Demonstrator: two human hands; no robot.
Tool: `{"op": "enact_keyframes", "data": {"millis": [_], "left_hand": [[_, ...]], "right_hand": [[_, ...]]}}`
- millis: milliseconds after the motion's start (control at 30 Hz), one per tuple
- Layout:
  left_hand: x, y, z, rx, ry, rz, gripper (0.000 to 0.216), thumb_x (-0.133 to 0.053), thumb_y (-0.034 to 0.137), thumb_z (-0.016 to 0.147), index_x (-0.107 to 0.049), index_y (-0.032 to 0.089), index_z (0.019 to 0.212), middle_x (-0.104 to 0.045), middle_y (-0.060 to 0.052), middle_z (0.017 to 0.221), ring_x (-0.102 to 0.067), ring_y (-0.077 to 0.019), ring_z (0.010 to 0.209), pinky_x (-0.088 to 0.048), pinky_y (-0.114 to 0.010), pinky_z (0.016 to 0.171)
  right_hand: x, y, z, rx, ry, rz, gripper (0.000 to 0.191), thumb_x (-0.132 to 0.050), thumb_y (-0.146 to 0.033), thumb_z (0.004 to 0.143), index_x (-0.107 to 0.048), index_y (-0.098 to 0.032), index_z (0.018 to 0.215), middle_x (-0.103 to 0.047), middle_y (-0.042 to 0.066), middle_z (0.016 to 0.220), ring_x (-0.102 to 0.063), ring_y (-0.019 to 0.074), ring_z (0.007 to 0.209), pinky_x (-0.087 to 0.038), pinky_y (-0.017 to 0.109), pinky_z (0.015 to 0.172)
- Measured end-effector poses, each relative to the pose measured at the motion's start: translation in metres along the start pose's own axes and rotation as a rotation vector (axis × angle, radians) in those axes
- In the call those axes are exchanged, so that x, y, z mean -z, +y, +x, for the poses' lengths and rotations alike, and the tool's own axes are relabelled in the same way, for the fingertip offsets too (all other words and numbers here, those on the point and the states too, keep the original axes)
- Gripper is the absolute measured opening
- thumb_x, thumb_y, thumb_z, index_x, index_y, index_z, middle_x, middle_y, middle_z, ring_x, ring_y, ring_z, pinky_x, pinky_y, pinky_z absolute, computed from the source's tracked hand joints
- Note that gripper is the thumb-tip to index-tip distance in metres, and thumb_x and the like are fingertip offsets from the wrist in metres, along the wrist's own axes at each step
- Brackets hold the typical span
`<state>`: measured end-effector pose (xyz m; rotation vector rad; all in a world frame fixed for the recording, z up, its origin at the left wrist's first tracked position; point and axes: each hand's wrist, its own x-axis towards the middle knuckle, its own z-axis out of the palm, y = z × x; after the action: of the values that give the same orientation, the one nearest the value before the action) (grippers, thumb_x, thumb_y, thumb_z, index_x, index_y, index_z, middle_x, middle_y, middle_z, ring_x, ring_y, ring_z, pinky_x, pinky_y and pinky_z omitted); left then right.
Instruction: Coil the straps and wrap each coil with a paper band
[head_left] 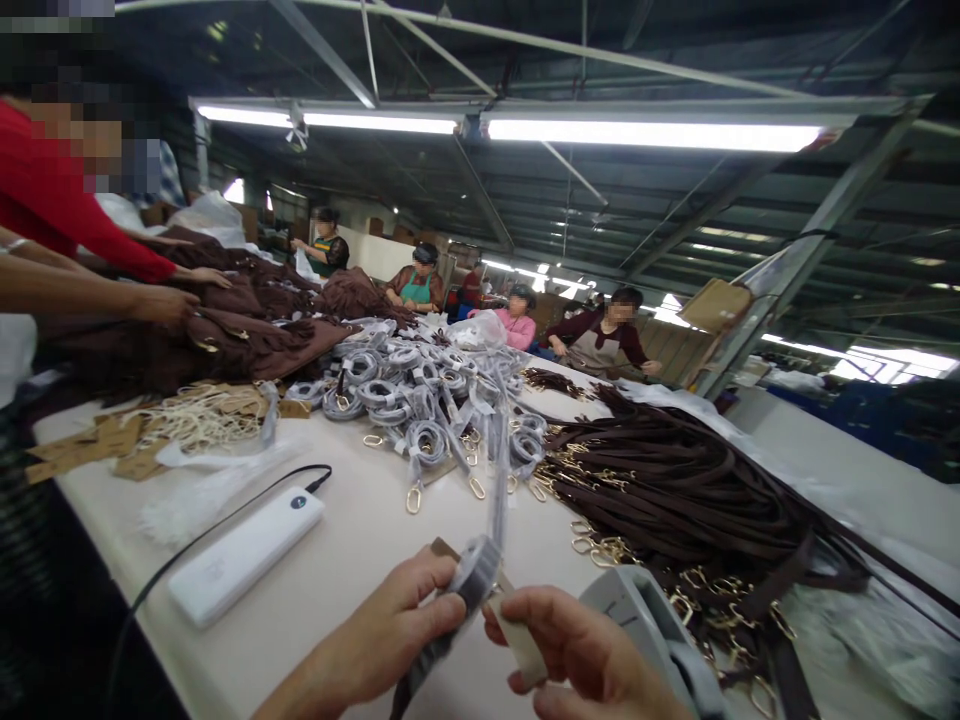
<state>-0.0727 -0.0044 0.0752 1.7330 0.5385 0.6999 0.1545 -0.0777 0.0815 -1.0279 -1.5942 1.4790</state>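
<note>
My left hand (409, 615) is closed on a rolled strap (476, 575) in greyish, shiny wrapping. A straight wrapped length (497, 470) rises from the roll toward the pile, and a dark end hangs below my fingers. Close against it, my right hand (581, 650) pinches a small beige card-like piece (525, 645) between thumb and fingers. Beside my right hand stands a grey device (645, 630), partly hidden, perhaps a tape dispenser. Ahead lies a heap of wrapped, coiled straps (427, 390) with gold-coloured clips.
Dark brown straps (675, 480) with gold clips are piled at right. A white power bank (247, 555) with a black cable lies left, near cardboard tags (135, 440) and white cords (206, 418). Co-workers' arms (97, 290) handle brown fabric (247, 345); other people sit farther back.
</note>
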Motion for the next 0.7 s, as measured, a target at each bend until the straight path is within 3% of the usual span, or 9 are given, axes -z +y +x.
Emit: {"op": "enact_keyframes", "data": {"millis": [67, 200, 300, 400, 533, 700], "left_hand": [[0.001, 0.006, -0.001, -0.011, 0.011, 0.093, 0.022, -0.051, 0.035, 0.089, -0.066, 0.019, 0.083, -0.061, -0.002, 0.092, -0.049, -0.0223, 0.096, -0.036, -0.029, 0.089], [0.001, 0.015, -0.003, -0.009, -0.025, 0.294, 0.018, -0.048, 0.03, 0.091, -0.061, 0.021, 0.084, -0.057, -0.002, 0.095, -0.045, -0.0224, 0.096, -0.033, -0.033, 0.094], [-0.003, 0.023, -0.001, 0.005, -0.141, 0.415, 0.012, -0.049, 0.02, 0.089, -0.061, 0.022, 0.089, -0.057, -0.002, 0.099, -0.045, -0.0236, 0.1, -0.023, -0.042, 0.107], [-0.008, 0.03, 0.002, -0.023, -0.288, 0.454, 0.017, -0.049, 0.015, 0.089, -0.062, 0.025, 0.095, -0.059, -0.002, 0.104, -0.047, -0.025, 0.106, -0.011, -0.051, 0.112], [-0.013, 0.031, 0.007, -0.059, -0.311, 0.485, 0.015, -0.053, 0.01, 0.083, -0.059, 0.023, 0.085, -0.06, -0.001, 0.1, -0.049, -0.0267, 0.106, -0.01, -0.058, 0.112], [-0.016, 0.023, 0.01, -0.088, -0.302, 0.535, 0.013, -0.057, 0.009, 0.08, -0.058, 0.022, 0.076, -0.062, -0.002, 0.094, -0.053, -0.0281, 0.103, -0.006, -0.063, 0.112]], "right_hand": [[0.002, 0.0, 0.0, -0.001, 0.044, -0.121, 0.035, -0.068, -0.038, 0.086, -0.062, -0.026, 0.118, -0.07, 0.008, 0.106, -0.065, 0.0218, 0.1, -0.054, 0.034, 0.084], [0.001, -0.012, 0.005, 0.019, 0.057, -0.34, 0.022, -0.06, -0.027, 0.088, -0.067, -0.023, 0.109, -0.072, 0.005, 0.093, -0.066, 0.0181, 0.081, -0.056, 0.03, 0.073], [-0.003, -0.026, 0.01, 0.063, 0.068, -0.526, 0.02, -0.054, -0.029, 0.093, -0.072, -0.02, 0.088, -0.067, 0.003, 0.077, -0.061, 0.015, 0.069, -0.051, 0.025, 0.063], [-0.005, -0.032, 0.016, 0.157, 0.145, -0.677, 0.018, -0.059, -0.023, 0.09, -0.073, -0.021, 0.079, -0.059, 0.001, 0.077, -0.057, 0.0148, 0.074, -0.046, 0.024, 0.067], [-0.007, -0.027, 0.022, 0.094, 0.222, -0.535, 0.013, -0.065, -0.012, 0.078, -0.065, -0.018, 0.067, -0.06, 0.001, 0.087, -0.055, 0.0141, 0.077, -0.041, 0.024, 0.067], [-0.011, -0.007, 0.022, -0.028, 0.288, -0.235, 0.013, -0.066, -0.017, 0.072, -0.056, -0.017, 0.063, -0.068, 0.004, 0.096, -0.053, 0.0135, 0.071, -0.038, 0.026, 0.064]]}}
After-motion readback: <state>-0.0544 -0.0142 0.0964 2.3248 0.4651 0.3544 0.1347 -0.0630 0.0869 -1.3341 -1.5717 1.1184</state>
